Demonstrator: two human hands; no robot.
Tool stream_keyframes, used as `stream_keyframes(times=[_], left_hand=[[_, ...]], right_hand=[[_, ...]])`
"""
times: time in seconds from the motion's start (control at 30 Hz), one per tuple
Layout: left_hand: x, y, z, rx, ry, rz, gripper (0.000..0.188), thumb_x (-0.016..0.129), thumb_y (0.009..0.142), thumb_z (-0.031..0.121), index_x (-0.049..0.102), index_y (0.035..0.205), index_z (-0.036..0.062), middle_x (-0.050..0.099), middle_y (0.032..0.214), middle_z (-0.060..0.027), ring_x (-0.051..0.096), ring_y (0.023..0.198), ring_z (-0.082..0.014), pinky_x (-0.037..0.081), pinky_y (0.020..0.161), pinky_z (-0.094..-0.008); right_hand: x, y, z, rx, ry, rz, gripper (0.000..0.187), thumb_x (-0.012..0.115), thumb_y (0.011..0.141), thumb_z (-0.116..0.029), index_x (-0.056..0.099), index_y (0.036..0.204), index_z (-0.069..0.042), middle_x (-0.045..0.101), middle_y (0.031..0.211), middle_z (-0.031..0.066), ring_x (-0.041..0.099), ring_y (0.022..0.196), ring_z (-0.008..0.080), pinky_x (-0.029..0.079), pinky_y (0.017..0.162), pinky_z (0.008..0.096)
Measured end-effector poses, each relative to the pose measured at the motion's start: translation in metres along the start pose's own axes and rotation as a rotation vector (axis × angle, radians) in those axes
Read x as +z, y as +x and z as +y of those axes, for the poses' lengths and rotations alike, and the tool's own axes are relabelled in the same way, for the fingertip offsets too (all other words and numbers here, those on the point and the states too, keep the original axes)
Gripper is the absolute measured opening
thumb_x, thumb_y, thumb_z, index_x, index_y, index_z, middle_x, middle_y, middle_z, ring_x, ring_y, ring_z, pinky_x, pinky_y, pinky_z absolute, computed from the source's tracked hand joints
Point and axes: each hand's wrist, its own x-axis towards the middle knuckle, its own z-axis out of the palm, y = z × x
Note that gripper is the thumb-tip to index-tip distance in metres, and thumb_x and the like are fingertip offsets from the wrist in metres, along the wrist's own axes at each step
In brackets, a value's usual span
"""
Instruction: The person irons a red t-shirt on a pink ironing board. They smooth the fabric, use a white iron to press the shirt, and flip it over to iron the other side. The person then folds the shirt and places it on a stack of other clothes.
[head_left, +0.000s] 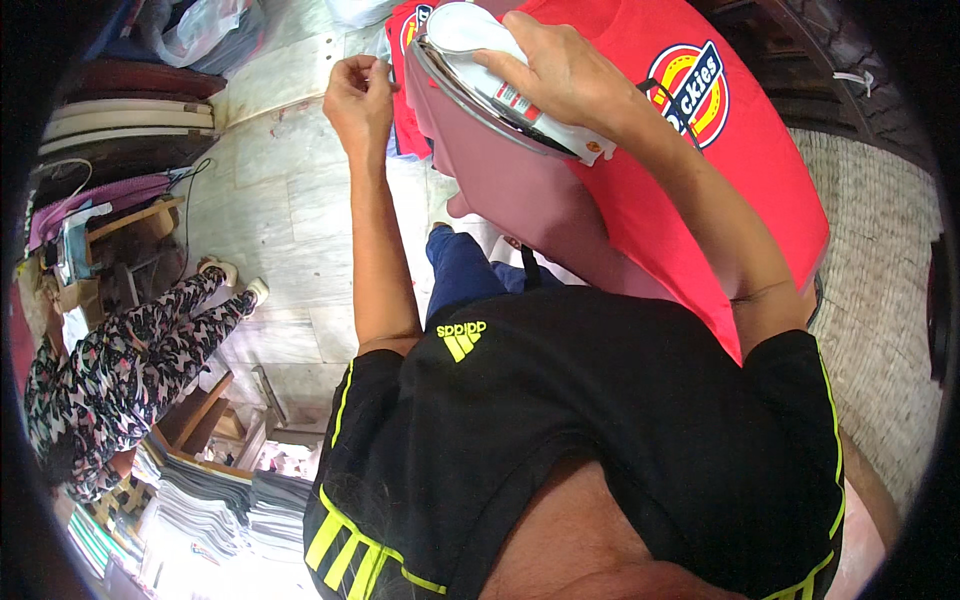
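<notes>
My right hand [565, 75] is wrapped around a white and grey clothes iron [505, 98], whose metal edge faces left. The iron is over the far end of an ironing board with a mauve cover [540, 205]. A red T-shirt [640, 215] with a round printed emblem is spread over the board's right side, and one red corner hangs toward my chest. Left of the iron, my left hand [362, 95] is closed, fingertips pressed together beside a red printed cloth [404, 125] at the board's far edge. Whatever those fingers pinch, if anything, is hidden.
Another person in patterned clothes [130, 350] bends at the left, near stacks of folded garments [205, 520]. Plastic bags [215, 35] lie at the far left on the pale tiled floor [285, 200]. Along the right are a woven mat [865, 220] and dark wooden furniture [840, 60].
</notes>
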Motion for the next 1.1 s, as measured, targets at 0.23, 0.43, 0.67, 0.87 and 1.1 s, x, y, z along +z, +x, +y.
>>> stream_keyframes(times=[0.23, 0.43, 0.67, 0.87, 1.1], left_hand=[[-0.013, 0.004, -0.001, -0.035, 0.006, -0.142, 0.015, 0.063, 0.093, 0.010, 0.063, 0.097, -0.0046, 0.069, 0.080, -0.0087, 0.064, 0.068, -0.0112, 0.051, 0.061, -0.0241], [0.001, 0.002, 0.020, -0.019, -0.057, -0.314, 0.022, 0.067, 0.093, 0.016, 0.067, 0.099, -0.0055, 0.070, 0.080, -0.0068, 0.063, 0.070, -0.0105, 0.050, 0.065, -0.0234], [0.047, -0.005, 0.028, 0.131, 0.188, -0.663, 0.034, 0.078, 0.082, 0.028, 0.072, 0.098, -0.0012, 0.069, 0.076, -0.0102, 0.064, 0.069, -0.0154, 0.050, 0.065, -0.0288], [0.072, -0.001, 0.036, 0.413, 0.551, -0.554, 0.037, 0.077, 0.079, 0.037, 0.070, 0.085, 0.0008, 0.067, 0.073, -0.0150, 0.066, 0.070, -0.0330, 0.050, 0.064, -0.0431], [0.069, 0.020, 0.034, 0.257, 0.565, -0.659, 0.031, 0.073, 0.083, 0.033, 0.072, 0.085, 0.0024, 0.068, 0.070, -0.0149, 0.067, 0.065, -0.0322, 0.050, 0.062, -0.0420]], right_hand=[[-0.014, -0.064, 0.014, -0.283, -0.178, -0.012, 0.036, 0.059, 0.098, -0.035, 0.055, 0.099, 0.001, 0.062, 0.075, 0.0266, 0.068, 0.069, 0.0383, 0.050, 0.061, 0.0444], [-0.014, -0.068, 0.002, 0.006, -0.013, 0.033, 0.037, 0.060, 0.097, -0.036, 0.048, 0.092, -0.002, 0.063, 0.071, 0.0251, 0.069, 0.066, 0.0372, 0.049, 0.056, 0.0432], [-0.022, -0.119, -0.001, 0.160, 0.022, 0.053, 0.036, 0.062, 0.095, -0.034, 0.049, 0.097, -0.001, 0.061, 0.069, 0.0228, 0.066, 0.064, 0.0396, 0.047, 0.056, 0.0451], [-0.046, -0.162, -0.003, 0.537, 0.042, -0.032, 0.041, 0.063, 0.094, -0.036, 0.053, 0.113, -0.001, 0.066, 0.081, 0.0246, 0.067, 0.077, 0.0426, 0.052, 0.067, 0.0491], [-0.039, -0.120, -0.007, 0.414, 0.032, 0.016, 0.031, 0.067, 0.093, -0.027, 0.055, 0.107, -0.002, 0.064, 0.078, 0.0209, 0.067, 0.069, 0.0350, 0.048, 0.060, 0.0404]])
